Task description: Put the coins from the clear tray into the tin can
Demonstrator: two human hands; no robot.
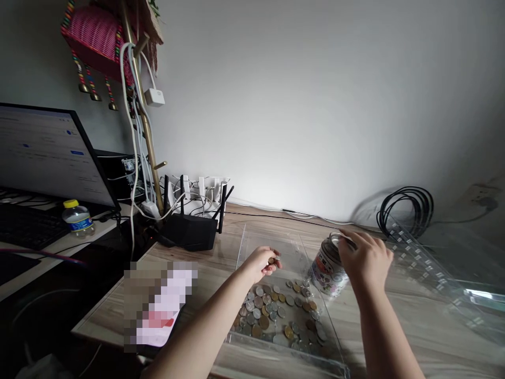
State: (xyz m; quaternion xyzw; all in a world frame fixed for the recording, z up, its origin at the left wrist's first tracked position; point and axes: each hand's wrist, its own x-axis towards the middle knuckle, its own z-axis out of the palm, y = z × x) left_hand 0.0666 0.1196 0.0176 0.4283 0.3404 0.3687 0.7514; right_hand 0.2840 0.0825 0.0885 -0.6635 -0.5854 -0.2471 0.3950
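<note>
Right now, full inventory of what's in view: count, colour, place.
clear tray: one, transparent, desk front centre
coins: many, silver and brass, in the clear tray
jar: one, printed with silver rim, tilted at the clear tray's right edge
router: one, black, desk back, left of the clear tray
cable coil: one, black, against the wall at right
plastic strips: several, clear, desk right
water bottle: one, clear with yellow cap, by the monitor
monitor: one, lit, far left
keyboard: one, black, below the monitor
basket: one, pink, hanging top left
desk: one, light wood, under it all
left hand: one, pinching a coin over the clear tray
right hand: one, gripping the jar's top
</note>
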